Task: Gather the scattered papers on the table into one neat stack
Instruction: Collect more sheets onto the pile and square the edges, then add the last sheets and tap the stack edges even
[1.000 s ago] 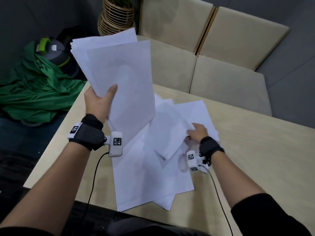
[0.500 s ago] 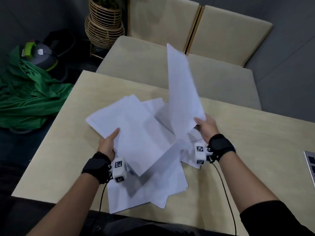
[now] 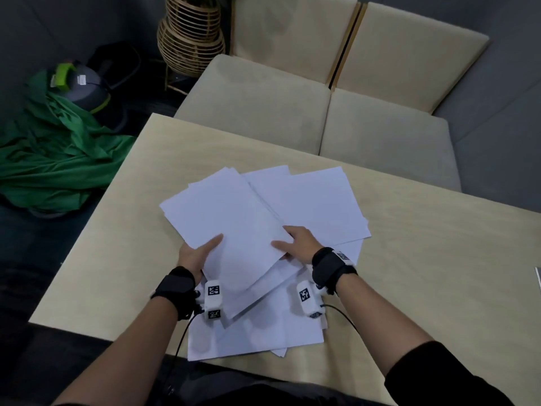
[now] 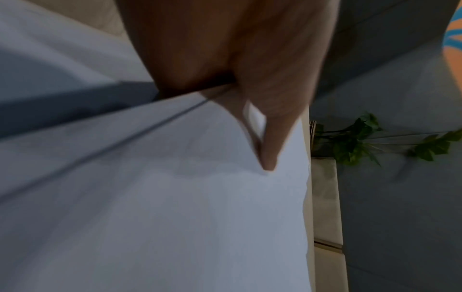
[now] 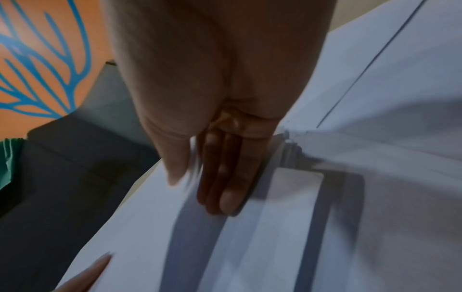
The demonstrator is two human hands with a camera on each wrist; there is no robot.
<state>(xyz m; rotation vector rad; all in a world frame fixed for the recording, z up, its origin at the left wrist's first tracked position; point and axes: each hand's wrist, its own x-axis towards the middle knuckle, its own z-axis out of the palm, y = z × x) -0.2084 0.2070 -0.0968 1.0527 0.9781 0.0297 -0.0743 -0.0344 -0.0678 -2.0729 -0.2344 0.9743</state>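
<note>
Since half a second ago, the upright sheet has come down onto the bundle of thin white paper sheets (image 3: 234,227), pinched at its near edges by the left hand (image 3: 194,256) and right hand (image 3: 298,244) over loose white sheets (image 3: 257,335) on the pale wooden table (image 3: 439,273); light, floppy and slippery, it seems best held by opposite edges.

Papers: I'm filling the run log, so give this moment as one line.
left hand: grips bundle | right hand: pinches same bundle | loose sheets underneath on table
</note>
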